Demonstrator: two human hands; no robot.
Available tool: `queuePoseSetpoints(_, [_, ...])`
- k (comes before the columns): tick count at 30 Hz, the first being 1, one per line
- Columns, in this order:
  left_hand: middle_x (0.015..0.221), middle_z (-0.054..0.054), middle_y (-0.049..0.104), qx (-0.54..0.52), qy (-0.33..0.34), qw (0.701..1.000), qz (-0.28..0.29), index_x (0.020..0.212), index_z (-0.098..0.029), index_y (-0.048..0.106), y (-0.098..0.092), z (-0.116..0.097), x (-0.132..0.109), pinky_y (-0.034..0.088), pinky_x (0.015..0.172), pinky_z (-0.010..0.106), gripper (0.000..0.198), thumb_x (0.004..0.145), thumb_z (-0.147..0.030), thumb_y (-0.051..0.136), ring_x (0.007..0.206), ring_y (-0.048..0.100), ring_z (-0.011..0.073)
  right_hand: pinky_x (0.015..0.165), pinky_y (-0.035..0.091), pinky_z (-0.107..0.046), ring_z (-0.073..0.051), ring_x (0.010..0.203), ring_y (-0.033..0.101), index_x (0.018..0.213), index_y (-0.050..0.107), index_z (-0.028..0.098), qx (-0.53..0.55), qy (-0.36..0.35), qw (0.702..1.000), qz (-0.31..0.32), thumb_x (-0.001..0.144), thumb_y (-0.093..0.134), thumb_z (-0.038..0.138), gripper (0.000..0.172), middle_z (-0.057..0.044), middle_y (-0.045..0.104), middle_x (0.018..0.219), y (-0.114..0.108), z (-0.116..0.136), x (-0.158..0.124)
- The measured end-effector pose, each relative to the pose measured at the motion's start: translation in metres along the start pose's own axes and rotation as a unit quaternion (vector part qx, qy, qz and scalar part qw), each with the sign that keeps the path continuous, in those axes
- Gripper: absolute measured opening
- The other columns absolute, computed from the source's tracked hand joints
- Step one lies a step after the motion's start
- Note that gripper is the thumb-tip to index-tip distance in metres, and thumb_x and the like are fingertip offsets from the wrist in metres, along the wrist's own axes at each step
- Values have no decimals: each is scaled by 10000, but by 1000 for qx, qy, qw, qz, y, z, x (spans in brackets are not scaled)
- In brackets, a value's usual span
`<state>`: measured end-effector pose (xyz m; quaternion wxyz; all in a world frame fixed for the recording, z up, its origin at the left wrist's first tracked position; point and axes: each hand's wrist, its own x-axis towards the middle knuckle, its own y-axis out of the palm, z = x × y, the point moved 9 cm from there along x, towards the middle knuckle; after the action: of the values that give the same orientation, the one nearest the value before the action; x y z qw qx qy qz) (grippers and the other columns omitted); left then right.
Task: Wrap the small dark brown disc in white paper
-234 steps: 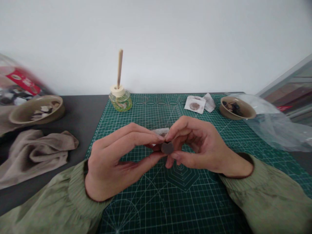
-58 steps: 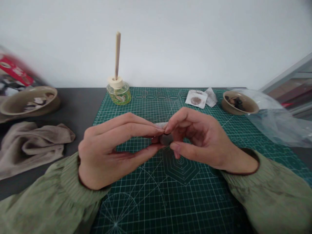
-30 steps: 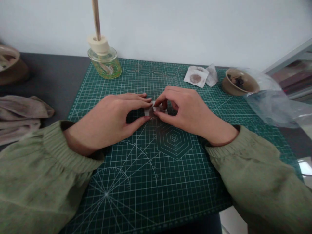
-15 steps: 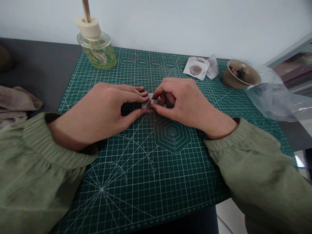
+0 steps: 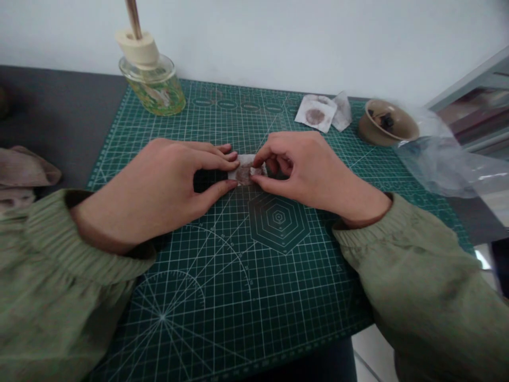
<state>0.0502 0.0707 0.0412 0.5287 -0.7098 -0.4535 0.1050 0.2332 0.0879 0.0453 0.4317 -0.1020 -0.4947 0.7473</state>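
A green cutting mat (image 5: pixel 278 302) on a dark table (image 5: pixel 59 101) holds a glass jar (image 5: pixel 154 93).

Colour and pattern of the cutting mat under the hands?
Dark green cutting mat with a white grid and concentric hexagon; clearest in the head view.

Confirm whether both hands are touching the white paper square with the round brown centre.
Yes: left hand and right hand both touch the white paper square on the green cutting mat.
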Motion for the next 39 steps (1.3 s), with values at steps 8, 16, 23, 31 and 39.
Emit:
queuePoseSetpoints(8, [1540,-14,928,-15,5,1000,-1,1389,-435,991,0,2,-1,731,1349,639,304,1150,-533,830,1436,912,420,861,532,-400,-225,862,707,1067,866,222,26,-5,1000,-1,1040,898,285,75,-31,796,948,3,1,-1])
queuePoseSetpoints(16, [1539,32,923,-1,20,1000,2,1440,-389,978,2,2,-2,747,1324,648,345,1177,-527,801,1433,917,421,830,497,-373,-195,805,652,1067,854,202,39,-20,999,1,1048,864,245,48,-20,785,943,4,5,-2])
queuePoseSetpoints(23, [1528,33,930,-9,27,1000,-3,1435,-388,980,1,3,-3,748,1327,668,343,1189,-543,797,1410,925,427,822,475,-363,-195,818,644,1053,851,195,40,-28,999,-10,1036,845,246,55,-21,766,931,2,5,-3])
queuePoseSetpoints(31, [1523,32,938,-7,3,1000,8,1411,-357,996,1,2,-2,732,1349,624,352,1169,-527,805,1432,913,417,818,456,-331,-169,788,624,1036,836,180,47,-31,998,-23,1027,850,183,17,11,740,892,1,4,-2])
queuePoseSetpoints(39, [1504,56,946,-14,16,1000,9,1405,-349,992,4,2,-3,726,1349,642,327,1177,-515,827,1428,914,421,776,471,-311,-148,764,652,979,853,163,67,-39,996,-34,969,895,141,49,14,764,858,-2,7,-2])
